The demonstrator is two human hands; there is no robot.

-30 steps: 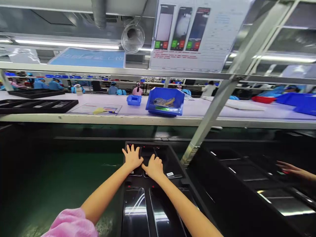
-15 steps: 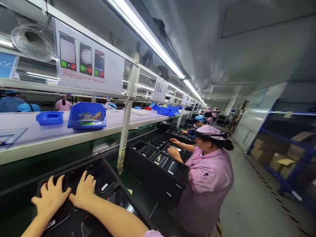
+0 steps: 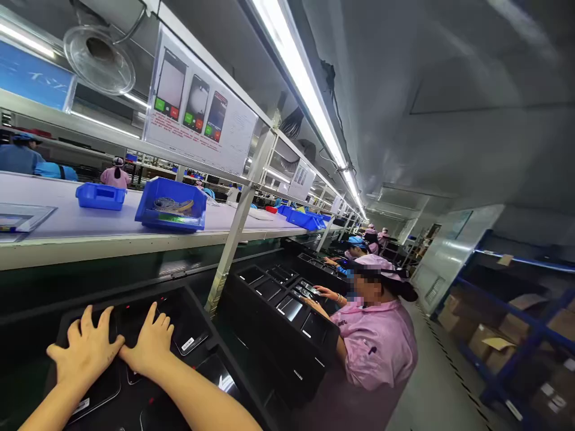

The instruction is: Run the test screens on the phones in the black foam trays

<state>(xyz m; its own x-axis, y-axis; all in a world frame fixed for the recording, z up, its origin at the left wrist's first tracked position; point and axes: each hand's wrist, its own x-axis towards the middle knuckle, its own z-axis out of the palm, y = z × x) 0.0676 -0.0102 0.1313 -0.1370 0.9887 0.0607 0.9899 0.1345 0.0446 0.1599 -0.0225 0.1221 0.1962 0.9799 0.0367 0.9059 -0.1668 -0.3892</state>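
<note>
My left hand [image 3: 85,347] lies palm down with its fingers spread over a dark smartphone [image 3: 105,389] at the left of a black tray [image 3: 231,362]. Beside it, my right hand [image 3: 150,346] stretches its fingers over another phone, largely hidden beneath. Both thumbs meet or nearly meet between the hands. Neither hand is lifting anything. A phone with a white label [image 3: 179,323] rests just right of my right fingers. Nearer me sits one more phone [image 3: 220,377] with a bright reflection. Small red lights glow on several phones.
A neighbouring black tray [image 3: 269,308] of phones stands to the right, a co-worker in pink [image 3: 381,341] handling items over it. Between the trays rises a white post [image 3: 233,245]. Blue bins [image 3: 173,206] sit on the shelf [image 3: 112,236] ahead, below a hanging instruction sheet [image 3: 197,114].
The view has tilted and shifted, so the shelf and sheet appear further right. My hands keep nearly the same place over the phones. The co-worker's hands have drawn closer together over the neighbouring tray.
</note>
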